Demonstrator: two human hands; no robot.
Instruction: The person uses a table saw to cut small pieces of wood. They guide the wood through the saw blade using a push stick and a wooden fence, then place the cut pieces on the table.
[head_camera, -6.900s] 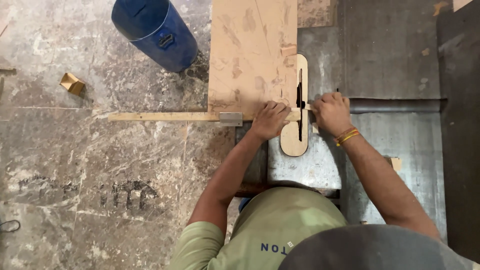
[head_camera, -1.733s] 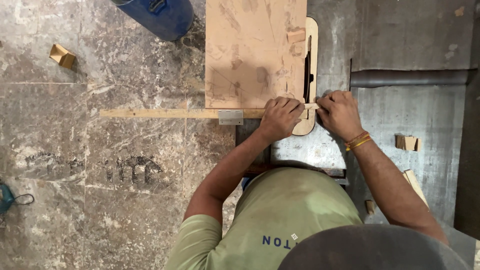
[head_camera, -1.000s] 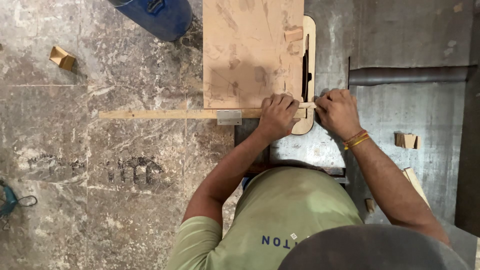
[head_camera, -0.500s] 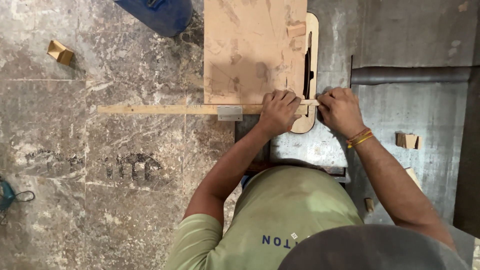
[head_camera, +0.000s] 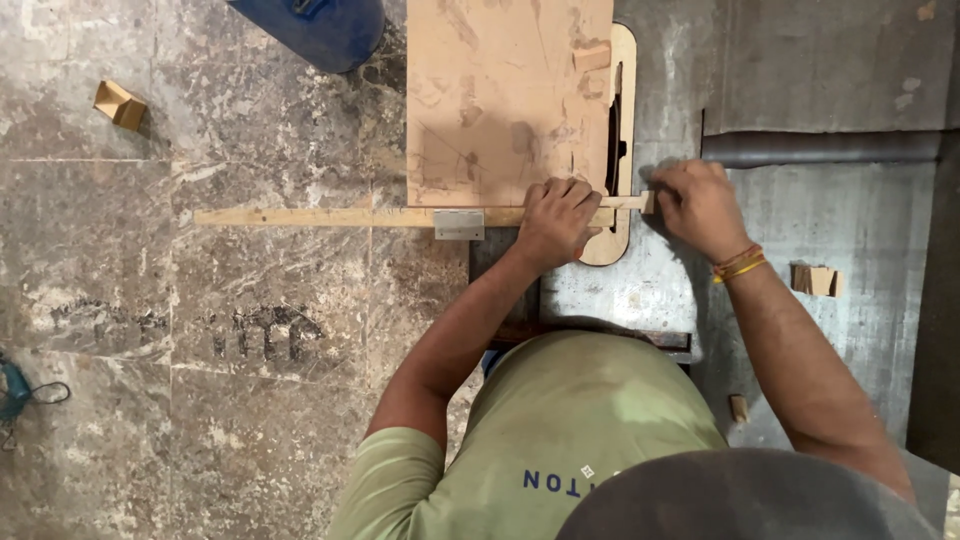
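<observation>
While the long wooden strip (head_camera: 330, 216) lies crosswise from the stone floor (head_camera: 200, 330) at the left onto the metal tabletop (head_camera: 830, 210) at the right, both hands grip it near its right end. The left hand (head_camera: 556, 220) is closed down over the strip, fingers (head_camera: 560, 190) curled on top of it, just right of a small grey metal plate (head_camera: 458, 224) fixed to the strip. The right hand (head_camera: 695, 205) is closed on the strip's very end, fingers wrapped around the tip; orange and yellow bands (head_camera: 738, 266) circle its wrist. Between the two hands the strip crosses a pale wooden insert (head_camera: 622, 150) with rounded ends and a dark narrow slot (head_camera: 611, 130) running far to near. Touching the insert's left edge, a broad plywood board (head_camera: 505, 95) stretches to the far side, and a small wooden block (head_camera: 592, 56) sits at its right edge. At the far left, a blue barrel (head_camera: 315, 28) is only partly in view, so its contents cannot be told. Scrap blocks lie about: one on the floor at far left (head_camera: 120, 104), a pair on the tabletop at right (head_camera: 815, 280), and a small one nearer (head_camera: 738, 408).
</observation>
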